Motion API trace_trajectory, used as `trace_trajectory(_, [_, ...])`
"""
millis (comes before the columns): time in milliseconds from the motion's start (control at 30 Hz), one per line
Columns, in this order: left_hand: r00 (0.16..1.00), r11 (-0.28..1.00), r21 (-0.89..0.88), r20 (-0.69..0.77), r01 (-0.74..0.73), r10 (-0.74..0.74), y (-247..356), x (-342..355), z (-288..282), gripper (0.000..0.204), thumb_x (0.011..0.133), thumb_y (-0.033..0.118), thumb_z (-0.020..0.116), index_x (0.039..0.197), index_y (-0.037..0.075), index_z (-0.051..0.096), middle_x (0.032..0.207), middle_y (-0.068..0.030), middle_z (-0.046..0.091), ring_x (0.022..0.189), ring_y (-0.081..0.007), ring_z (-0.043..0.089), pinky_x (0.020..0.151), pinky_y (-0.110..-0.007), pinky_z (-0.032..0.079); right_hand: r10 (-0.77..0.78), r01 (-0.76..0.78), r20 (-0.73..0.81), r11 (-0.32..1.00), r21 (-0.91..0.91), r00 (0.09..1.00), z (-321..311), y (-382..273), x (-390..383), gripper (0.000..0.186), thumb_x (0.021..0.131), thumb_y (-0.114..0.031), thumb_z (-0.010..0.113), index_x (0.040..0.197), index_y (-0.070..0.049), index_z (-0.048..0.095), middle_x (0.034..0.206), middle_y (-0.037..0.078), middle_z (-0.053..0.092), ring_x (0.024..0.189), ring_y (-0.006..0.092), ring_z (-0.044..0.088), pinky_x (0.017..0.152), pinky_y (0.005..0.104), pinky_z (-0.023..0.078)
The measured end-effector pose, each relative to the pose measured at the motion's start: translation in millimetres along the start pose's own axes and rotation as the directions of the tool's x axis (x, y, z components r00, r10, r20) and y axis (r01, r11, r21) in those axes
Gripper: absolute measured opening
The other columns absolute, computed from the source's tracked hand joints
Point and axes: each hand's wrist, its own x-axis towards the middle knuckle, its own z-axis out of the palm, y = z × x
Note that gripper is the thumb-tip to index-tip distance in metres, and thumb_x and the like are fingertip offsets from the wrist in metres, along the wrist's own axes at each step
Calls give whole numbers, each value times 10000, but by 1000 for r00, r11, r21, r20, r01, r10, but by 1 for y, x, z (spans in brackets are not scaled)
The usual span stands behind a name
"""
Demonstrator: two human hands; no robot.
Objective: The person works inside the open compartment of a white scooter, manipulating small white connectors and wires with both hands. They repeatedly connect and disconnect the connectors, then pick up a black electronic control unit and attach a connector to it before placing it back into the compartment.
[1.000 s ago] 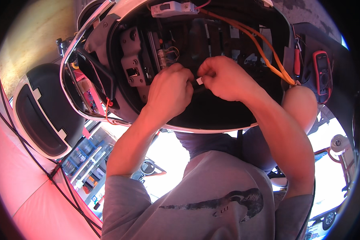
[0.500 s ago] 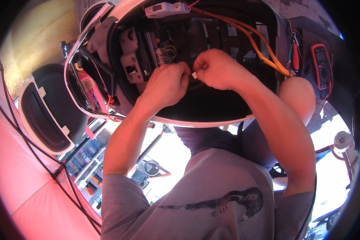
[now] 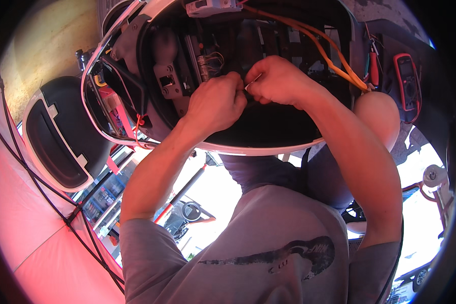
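Both hands meet over the dark open compartment of a white-rimmed vehicle body. My right hand pinches a small white piece that pokes out at its fingertips; its kind is too small to tell. Right beside it, my left hand has curled fingers and a closed pinch, and whatever lies in it is hidden. Just beyond the left hand, thin loose wires loop out of the compartment next to a metal bracket.
Thick orange cables run along the compartment's right side from a white switch-like box. Farther right lie a red-handled tool and a red multimeter. A black padded cover sits at left, beside pink fabric.
My left hand has shifted slightly right, its knuckles turned closer to the right hand. The white piece at my right fingertips shows at a different angle. The view has shifted a little.
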Motion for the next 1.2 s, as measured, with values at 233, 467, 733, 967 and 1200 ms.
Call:
trace_trajectory(233, [993,997,41,98,-72,68,0,-2,-2,144,880,130,652,939,0,630,869,-216,709,887,-428,686,772,-513,534,54,-54,13,997,55,998,4,-2,-1,204,894,-44,684,1078,44,686,945,136,722,845,197,713,754,310,602])
trace_trajectory(467, [986,992,-122,165,39,-19,-3,4,-10,181,886,165,715,986,14,713,840,-160,719,818,-316,701,756,-401,542,74,-74,16,996,42,997,0,-3,-2,200,900,-44,685,1085,32,692,1000,143,721,901,207,718,779,309,610])
trace_trajectory(733, [964,969,-232,266,85,-21,-13,15,-11,156,886,102,665,981,-17,699,799,-104,701,750,-196,669,737,-332,534,75,-75,14,997,5,997,-1,0,1,210,894,-43,688,1088,36,689,995,143,722,902,214,719,776,313,613])
trace_trajectory(967, [998,998,-62,65,-15,19,-4,3,-2,178,866,116,652,991,-1,701,796,-172,714,773,-301,723,740,-383,552,76,-76,11,997,16,997,1,2,4,231,892,-51,697,1102,44,681,996,147,725,891,215,719,767,314,615])
trace_trajectory(1200, [995,998,20,-73,-62,64,-3,-1,5,136,845,121,654,907,2,676,773,-223,691,786,-409,706,723,-453,555,82,-81,-17,995,51,996,3,-2,-2,220,896,-63,697,1088,39,666,992,144,720,884,215,719,755,313,611])
